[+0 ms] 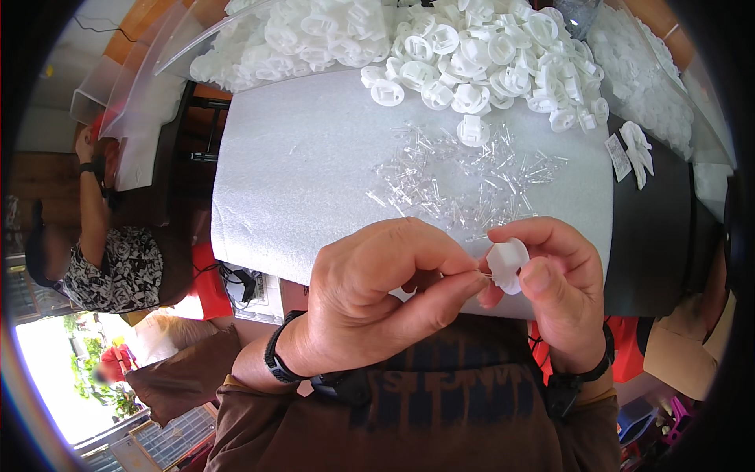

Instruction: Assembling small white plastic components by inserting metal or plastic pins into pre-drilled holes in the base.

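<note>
My right hand (560,287) grips a white round plastic part (507,259), with a boxy block on its disc, between thumb and fingers. Against the left side of that part, my left hand (393,283) pinches a thin wire-like piece (486,275) between thumb and forefinger. Most of this piece is hidden by the fingertips, and I cannot tell how far it goes into the white part. Just beyond my hands lies a scatter of thin clear pins (440,177). One white plastic part (473,130) sits at the far side of the pins.
A heap of white plastic parts (487,55) covers the far side of the pale foam mat (275,173). Clear bins with white parts (291,31) stand behind. A white glove (635,153) lies at right. Another person (118,263) is at the left.
</note>
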Demonstrator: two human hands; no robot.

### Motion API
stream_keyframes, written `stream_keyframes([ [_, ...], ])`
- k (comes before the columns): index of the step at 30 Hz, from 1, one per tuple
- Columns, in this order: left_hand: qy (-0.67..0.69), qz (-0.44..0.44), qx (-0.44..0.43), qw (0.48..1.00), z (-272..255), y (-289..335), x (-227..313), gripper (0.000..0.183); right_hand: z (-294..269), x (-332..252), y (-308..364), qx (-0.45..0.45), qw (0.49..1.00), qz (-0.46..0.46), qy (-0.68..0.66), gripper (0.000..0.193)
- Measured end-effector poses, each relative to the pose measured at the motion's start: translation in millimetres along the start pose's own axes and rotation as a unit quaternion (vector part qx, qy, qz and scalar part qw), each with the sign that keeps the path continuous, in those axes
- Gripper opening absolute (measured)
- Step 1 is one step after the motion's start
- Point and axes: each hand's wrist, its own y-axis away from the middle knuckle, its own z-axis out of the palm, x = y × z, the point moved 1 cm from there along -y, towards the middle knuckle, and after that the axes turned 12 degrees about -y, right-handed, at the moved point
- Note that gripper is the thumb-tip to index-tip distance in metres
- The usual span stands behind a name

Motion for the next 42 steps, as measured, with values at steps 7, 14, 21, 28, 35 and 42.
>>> stream_keyframes([
  [7, -0.077, 0.017, -0.018, 0.997, -2.3, 2.3, 3.0, 0.016, 0.5, 0.0, 0.2, 0.007, 0.999, -0.019, 0.050, 0.035],
  [14, -0.143, 0.072, 0.000, 0.987, -1.3, 1.5, -3.2, 0.018, 1.8, -3.8, -1.7, 0.028, 0.996, -0.003, 0.081, 0.034],
  [21, -0.201, 0.123, 0.021, 0.972, -1.7, 0.3, -1.4, 0.019, -2.5, -1.8, -1.5, 0.007, 0.988, -0.064, 0.143, 0.031],
  [28, -0.184, 0.113, 0.012, 0.976, -1.4, 0.9, -2.4, 0.019, -0.4, -2.4, -3.3, -0.005, 0.994, -0.060, 0.091, 0.034],
  [35, -0.205, 0.141, 0.039, 0.968, -3.3, -0.4, -5.7, 0.021, -1.6, -5.1, -4.8, -0.057, 0.997, -0.005, -0.053, 0.043],
  [42, -0.200, 0.148, 0.043, 0.968, -3.1, -1.1, -2.0, 0.020, -0.3, -5.8, -3.8, -0.056, 0.995, -0.076, 0.034, 0.046],
])
